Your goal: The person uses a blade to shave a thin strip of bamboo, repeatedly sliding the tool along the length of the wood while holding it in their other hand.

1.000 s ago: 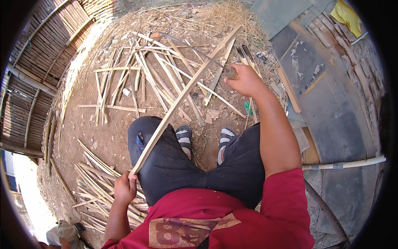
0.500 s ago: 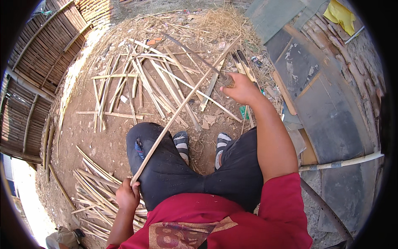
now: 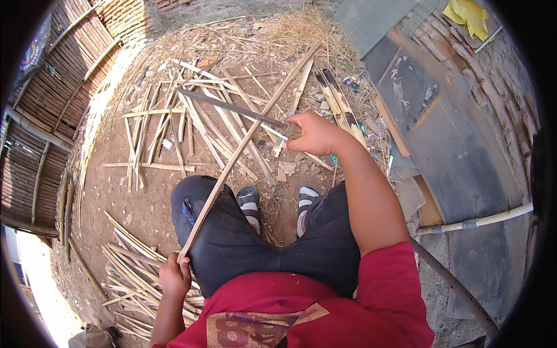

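While the left hand (image 3: pixel 175 275) clamps its fingers on the near end of the strip (image 3: pixel 232 163), which slants up over the left thigh (image 3: pixel 235 229), the right hand (image 3: pixel 314 133) has its fingers clamped around the handle of the knife (image 3: pixel 223 105). The blade crosses the strip's far half, its tip pointing left over scattered sticks (image 3: pixel 210 130). Ground (image 3: pixel 139 197) runs between these and the pile (image 3: pixel 133 268) near the left hand; the dark board (image 3: pixel 464 168) edges the right side.

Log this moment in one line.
left hand: grips strip by lower end | right hand: holds long knife by handle | knife crosses strip in view, contact unclear | loose strips on ground
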The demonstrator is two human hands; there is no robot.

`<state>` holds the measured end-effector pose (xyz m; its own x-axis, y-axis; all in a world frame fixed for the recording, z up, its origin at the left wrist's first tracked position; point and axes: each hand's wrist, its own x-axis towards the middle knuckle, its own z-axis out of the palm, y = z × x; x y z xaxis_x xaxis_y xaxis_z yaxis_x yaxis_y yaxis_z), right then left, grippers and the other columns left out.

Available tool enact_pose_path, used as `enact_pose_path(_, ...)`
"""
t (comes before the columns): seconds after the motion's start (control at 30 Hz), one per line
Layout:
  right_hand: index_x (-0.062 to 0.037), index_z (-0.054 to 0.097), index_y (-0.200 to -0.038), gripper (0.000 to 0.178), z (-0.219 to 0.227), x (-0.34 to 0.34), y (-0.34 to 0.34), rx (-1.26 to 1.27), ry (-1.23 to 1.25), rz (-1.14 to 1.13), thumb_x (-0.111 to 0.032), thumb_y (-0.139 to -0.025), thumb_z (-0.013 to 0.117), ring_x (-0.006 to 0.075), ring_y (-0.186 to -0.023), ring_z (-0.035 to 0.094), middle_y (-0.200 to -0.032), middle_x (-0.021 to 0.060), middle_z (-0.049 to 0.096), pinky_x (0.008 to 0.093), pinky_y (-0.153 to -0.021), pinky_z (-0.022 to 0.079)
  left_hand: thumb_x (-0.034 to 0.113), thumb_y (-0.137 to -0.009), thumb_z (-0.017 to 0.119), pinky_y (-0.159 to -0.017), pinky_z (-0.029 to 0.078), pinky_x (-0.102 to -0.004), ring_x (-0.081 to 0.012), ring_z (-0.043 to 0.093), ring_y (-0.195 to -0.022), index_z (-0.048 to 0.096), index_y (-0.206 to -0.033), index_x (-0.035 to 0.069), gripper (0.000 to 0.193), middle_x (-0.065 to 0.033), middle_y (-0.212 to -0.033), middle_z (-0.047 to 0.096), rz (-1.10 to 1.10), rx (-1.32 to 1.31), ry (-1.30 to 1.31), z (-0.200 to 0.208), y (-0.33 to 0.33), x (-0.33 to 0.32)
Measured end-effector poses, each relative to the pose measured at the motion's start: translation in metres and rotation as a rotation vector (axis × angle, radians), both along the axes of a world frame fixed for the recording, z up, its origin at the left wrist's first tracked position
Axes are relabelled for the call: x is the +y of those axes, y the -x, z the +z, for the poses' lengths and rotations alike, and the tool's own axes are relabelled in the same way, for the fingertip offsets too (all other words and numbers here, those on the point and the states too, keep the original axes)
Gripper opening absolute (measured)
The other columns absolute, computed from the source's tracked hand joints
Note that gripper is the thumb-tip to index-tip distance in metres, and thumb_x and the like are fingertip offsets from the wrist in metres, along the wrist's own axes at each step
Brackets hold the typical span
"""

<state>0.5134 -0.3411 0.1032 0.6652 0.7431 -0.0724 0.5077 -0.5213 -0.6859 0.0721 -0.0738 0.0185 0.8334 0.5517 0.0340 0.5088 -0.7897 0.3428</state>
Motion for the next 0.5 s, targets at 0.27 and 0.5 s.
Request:
enact_pose_path(0.27, -0.0031, 0.067, -0.128, 0.062, 0.039, -0.030, -0.010, -0.305, -0.024, -0.344, -0.042, -0.081, 0.081, 0.0333, -0.095, 0.072, -0.101, 0.0221, 0.074, 0.0418, -0.083, 0.055, 0.033, -0.098, 0.062, -0.064, 0.048, -0.0567, -0.0497, 0.063, -0.072, 0.063, -0.099, 0.003, 0.030, -0.0245, -0.073, 0.064, 0.025, 0.031, 0.010, 0.003, 0.006, 0.002)
enact_pose_path(0.5, -0.0023, 0.067, -0.127, 0.054, 0.028, -0.041, -0.021, 0.002, -0.082, -0.400, -0.030, -0.083, 0.081, 0.0283, -0.083, 0.070, -0.092, 0.0181, 0.072, 0.0410, -0.076, 0.054, 0.036, -0.101, 0.058, -0.063, 0.047, -0.0553, -0.0497, 0.062, -0.071, 0.060, -0.094, 0.002, 0.035, -0.0250, -0.072, 0.062, -0.018, -0.006, -0.006, -0.009, 0.003, 0.005)
